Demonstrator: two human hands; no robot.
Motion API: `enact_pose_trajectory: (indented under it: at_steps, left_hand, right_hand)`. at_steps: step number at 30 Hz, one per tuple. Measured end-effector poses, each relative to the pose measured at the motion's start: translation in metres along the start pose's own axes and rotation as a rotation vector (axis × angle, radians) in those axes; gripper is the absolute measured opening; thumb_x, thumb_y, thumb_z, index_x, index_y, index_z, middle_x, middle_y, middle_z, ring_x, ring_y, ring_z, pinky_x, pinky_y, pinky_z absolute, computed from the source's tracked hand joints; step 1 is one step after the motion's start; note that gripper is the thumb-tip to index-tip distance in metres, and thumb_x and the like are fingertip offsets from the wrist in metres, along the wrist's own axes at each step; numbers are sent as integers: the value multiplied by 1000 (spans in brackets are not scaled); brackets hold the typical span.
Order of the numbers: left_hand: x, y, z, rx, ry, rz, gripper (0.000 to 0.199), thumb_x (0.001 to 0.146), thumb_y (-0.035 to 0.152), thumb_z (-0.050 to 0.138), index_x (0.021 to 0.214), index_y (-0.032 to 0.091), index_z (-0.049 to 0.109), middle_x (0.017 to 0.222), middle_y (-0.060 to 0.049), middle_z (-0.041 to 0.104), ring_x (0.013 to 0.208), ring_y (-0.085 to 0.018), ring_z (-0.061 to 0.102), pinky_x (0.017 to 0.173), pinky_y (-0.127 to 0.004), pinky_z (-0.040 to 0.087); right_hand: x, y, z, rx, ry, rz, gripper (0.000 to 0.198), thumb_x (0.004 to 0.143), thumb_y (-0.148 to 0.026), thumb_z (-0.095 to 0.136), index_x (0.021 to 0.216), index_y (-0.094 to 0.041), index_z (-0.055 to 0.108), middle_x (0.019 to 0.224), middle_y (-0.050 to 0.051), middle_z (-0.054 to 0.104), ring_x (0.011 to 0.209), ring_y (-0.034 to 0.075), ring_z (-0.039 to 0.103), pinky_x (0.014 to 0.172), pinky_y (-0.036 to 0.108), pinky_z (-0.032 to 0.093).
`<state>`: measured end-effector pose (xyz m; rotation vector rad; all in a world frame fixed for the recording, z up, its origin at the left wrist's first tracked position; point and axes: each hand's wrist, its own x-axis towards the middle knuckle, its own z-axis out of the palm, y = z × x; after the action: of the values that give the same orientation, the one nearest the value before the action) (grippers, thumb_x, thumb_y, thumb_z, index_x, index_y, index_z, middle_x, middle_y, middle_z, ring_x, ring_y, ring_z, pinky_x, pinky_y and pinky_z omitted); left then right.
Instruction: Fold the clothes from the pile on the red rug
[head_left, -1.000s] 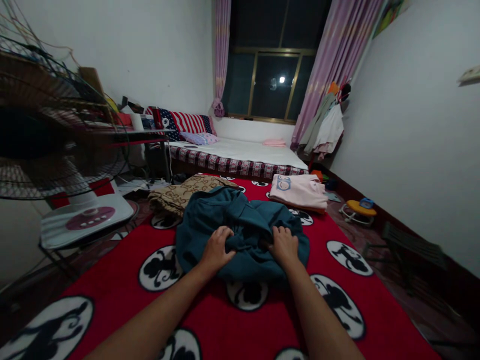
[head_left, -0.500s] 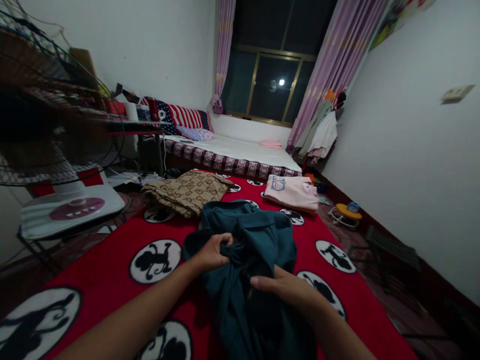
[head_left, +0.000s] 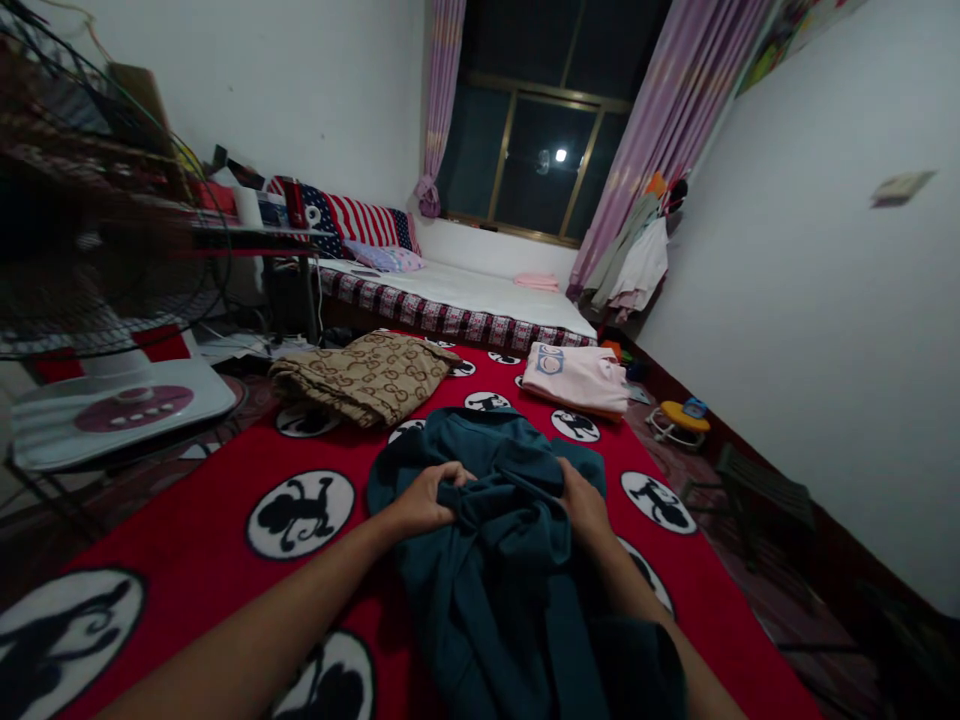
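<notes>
A dark teal garment (head_left: 502,560) lies bunched and creased on a red blanket (head_left: 405,640) patterned with black monkeys in white circles. I cannot make out what kind of garment it is. My left hand (head_left: 431,500) pinches a fold of it near the middle, fingers closed. On the other side my right hand (head_left: 583,505) grips the cloth, its fingertips partly hidden in the folds. Beyond the garment lie a folded brown patterned cloth (head_left: 367,378) to the left and a folded pink shirt (head_left: 574,378) to the right.
A fan (head_left: 112,230) on a white base stands close on the left. Behind is a bed (head_left: 465,285) with cushions, below a curtained window (head_left: 547,170). Along the right wall are a yellow-topped stool (head_left: 684,424) and a dark folding stool (head_left: 765,490).
My right hand has moved up and slightly right and now grips the garment higher. The cloth between my hands has gathered differently, and the view has shifted slightly.
</notes>
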<state>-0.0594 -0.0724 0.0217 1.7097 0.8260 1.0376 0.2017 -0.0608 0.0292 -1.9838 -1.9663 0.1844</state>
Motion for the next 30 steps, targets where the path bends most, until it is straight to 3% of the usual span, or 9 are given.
enact_pose_trajectory:
  at_steps: [5,10,13,15,17,20,22,25,30]
  left_hand:
    - [-5,-3,4,71,73,27,26,52,15,60,68,20,40,88,-4,66,86,-20,60,80,-29,44]
    - [-1,19,-12,129,94,81,22,59,13,58,65,20,37,78,0,62,76,-15,58,70,-24,44]
    - [33,54,-40,203,164,207,22,63,14,61,65,19,39,73,2,59,71,-13,56,66,-23,44]
    - [68,75,-60,333,370,288,16,66,11,59,71,17,45,79,1,59,78,-13,57,73,-24,46]
    - [98,84,-76,541,589,311,19,73,7,51,91,12,53,96,-4,61,93,-15,58,86,-28,44]
    - [110,72,-83,648,658,280,37,72,3,52,109,7,55,118,-12,55,118,-23,48,105,-37,34]
    - [92,49,-74,695,584,252,39,68,4,60,107,10,59,123,-13,52,124,-28,45,109,-41,31]
    - [48,11,-46,829,338,168,36,76,24,66,111,20,61,137,-11,43,131,-31,40,110,-47,33]
    - [-11,-13,-10,883,169,14,53,77,46,66,124,23,57,143,-14,37,132,-36,38,109,-51,35]
  right_hand:
    - [-14,11,-9,311,7,-4,30,74,-40,60,95,-19,63,82,5,70,80,24,65,69,30,44]
    - [-24,26,-36,796,29,87,41,66,-49,70,89,-15,66,77,4,70,73,24,64,66,32,48]
    - [-10,22,-68,901,232,91,44,64,-48,73,93,-15,65,81,4,70,73,22,63,67,33,49]
    - [12,23,-87,928,473,30,44,68,-48,70,97,-16,63,89,6,69,78,21,62,72,34,49]
    - [38,32,-95,900,675,9,47,69,-47,68,103,-15,60,99,9,67,85,22,61,79,37,49]
    - [56,55,-87,679,709,152,63,62,-34,72,117,-10,52,115,17,61,101,27,58,90,44,45]
    - [47,64,-71,459,707,172,66,64,-30,68,123,-9,48,124,21,56,114,32,52,99,49,39]
    - [9,58,-44,250,702,-63,54,78,-33,57,126,-13,47,128,18,53,122,31,47,104,49,36]
    - [-40,37,-17,-98,408,-351,48,83,-40,59,126,-22,52,136,12,49,125,29,45,103,46,38]
